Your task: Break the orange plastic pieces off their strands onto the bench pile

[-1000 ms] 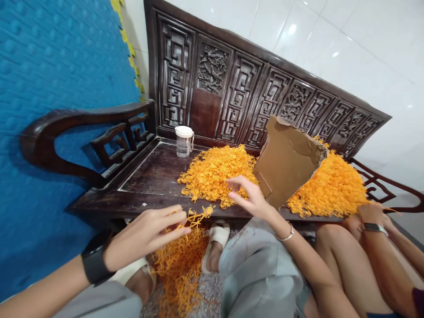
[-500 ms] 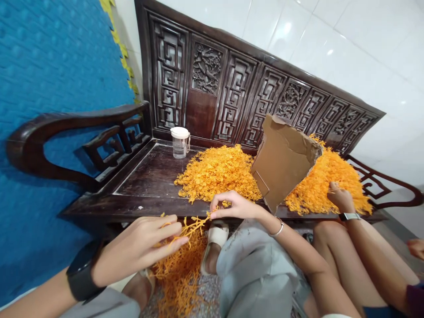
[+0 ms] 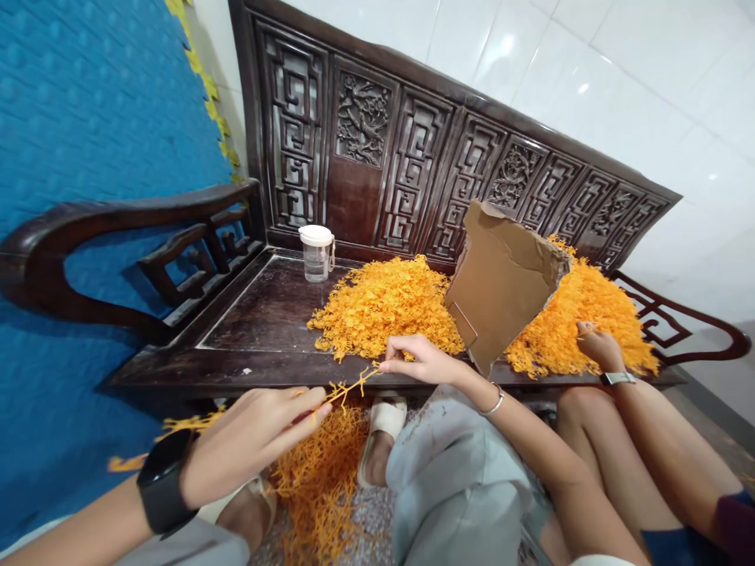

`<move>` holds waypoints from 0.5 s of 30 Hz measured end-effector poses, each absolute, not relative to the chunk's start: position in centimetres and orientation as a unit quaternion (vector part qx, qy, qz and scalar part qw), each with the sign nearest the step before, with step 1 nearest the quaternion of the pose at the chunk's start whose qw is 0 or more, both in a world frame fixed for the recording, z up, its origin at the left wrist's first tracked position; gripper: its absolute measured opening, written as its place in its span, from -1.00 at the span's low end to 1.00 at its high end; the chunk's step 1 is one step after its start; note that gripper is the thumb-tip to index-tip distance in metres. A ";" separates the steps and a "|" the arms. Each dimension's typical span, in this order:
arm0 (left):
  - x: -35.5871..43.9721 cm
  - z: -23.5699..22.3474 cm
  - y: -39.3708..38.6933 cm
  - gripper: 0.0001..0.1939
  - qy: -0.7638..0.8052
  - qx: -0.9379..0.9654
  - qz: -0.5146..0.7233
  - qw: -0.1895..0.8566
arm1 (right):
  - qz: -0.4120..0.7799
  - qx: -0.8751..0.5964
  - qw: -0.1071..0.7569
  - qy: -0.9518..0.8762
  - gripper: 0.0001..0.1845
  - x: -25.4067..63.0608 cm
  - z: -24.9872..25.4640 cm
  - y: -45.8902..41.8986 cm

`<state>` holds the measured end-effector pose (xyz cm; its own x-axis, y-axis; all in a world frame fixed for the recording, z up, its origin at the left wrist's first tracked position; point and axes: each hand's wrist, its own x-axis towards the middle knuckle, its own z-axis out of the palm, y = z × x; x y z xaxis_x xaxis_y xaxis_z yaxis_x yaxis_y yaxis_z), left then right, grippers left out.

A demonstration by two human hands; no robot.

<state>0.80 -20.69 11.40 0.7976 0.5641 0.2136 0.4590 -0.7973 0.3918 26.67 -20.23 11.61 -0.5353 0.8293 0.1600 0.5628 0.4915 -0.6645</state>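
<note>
An orange branched strand, thin and twig-like, stretches between my two hands in front of the bench. Its left part is in the closed fingers of my left hand, which has a black watch on the wrist. My right hand, with a bracelet, pinches the strand's other end between thumb and index finger. Just behind that hand, a heap of small orange pieces lies on the bench. More orange strand sticks out behind my left hand, above the watch.
A carved dark wooden bench bears a clear bottle with a white lid. Brown cardboard stands between two orange heaps. At the right heap is another person's hand. Tangled orange strands lie below, between my feet.
My right hand has shifted slightly right, and the strand between my hands looks thinner and straighter. Orange strand now shows behind my left wrist. The other person's hand stays at the right heap.
</note>
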 end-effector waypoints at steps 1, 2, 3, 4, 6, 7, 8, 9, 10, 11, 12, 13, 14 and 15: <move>0.9 11.2 -20.7 -0.68 0.270 0.935 0.156 0.169 | 0.272 -0.417 0.231 -0.836 -0.75 26.8 11.4 -20.2; 1.0 11.1 -20.7 -0.67 0.271 0.935 0.157 0.169 | 0.266 -0.414 0.230 -0.840 -0.76 26.9 11.2 -20.2; 1.1 10.9 -20.7 -0.66 0.271 0.935 0.157 0.166 | 0.259 -0.411 0.232 -0.843 -0.76 27.0 11.1 -20.2; 1.2 10.6 -20.7 -0.65 0.272 0.935 0.156 0.164 | 0.252 -0.411 0.238 -0.843 -0.75 27.1 10.9 -20.2; 1.4 10.2 -20.8 -0.62 0.274 0.936 0.151 0.161 | 0.244 -0.416 0.246 -0.841 -0.74 27.3 10.6 -20.2; 1.6 10.0 -20.9 -0.62 0.276 0.936 0.148 0.161 | 0.246 -0.419 0.247 -0.839 -0.73 27.4 10.4 -20.2; 1.7 9.8 -21.0 -0.63 0.276 0.937 0.143 0.159 | 0.251 -0.422 0.246 -0.836 -0.73 27.4 10.2 -20.2; 1.8 9.6 -21.0 -0.64 0.276 0.939 0.136 0.157 | 0.258 -0.423 0.244 -0.834 -0.72 27.4 9.9 -20.2; 1.9 9.4 -21.1 -0.65 0.276 0.940 0.128 0.153 | 0.265 -0.424 0.242 -0.832 -0.72 27.4 9.7 -20.3; 2.0 9.2 -21.1 -0.66 0.276 0.942 0.119 0.147 | 0.270 -0.425 0.242 -0.829 -0.71 27.3 9.5 -20.3; 2.1 9.1 -21.2 -0.66 0.275 0.944 0.112 0.142 | 0.273 -0.429 0.242 -0.826 -0.71 27.2 9.3 -20.4; 2.3 9.0 -21.2 -0.66 0.273 0.946 0.107 0.136 | 0.273 -0.435 0.245 -0.822 -0.70 27.1 9.1 -20.5; 2.4 8.9 -21.2 -0.66 0.272 0.948 0.104 0.131 | 0.274 -0.440 0.248 -0.818 -0.70 27.1 9.0 -20.6; 2.5 8.9 -21.3 -0.66 0.272 0.948 0.104 0.126 | 0.279 -0.444 0.251 -0.814 -0.70 27.2 8.9 -20.7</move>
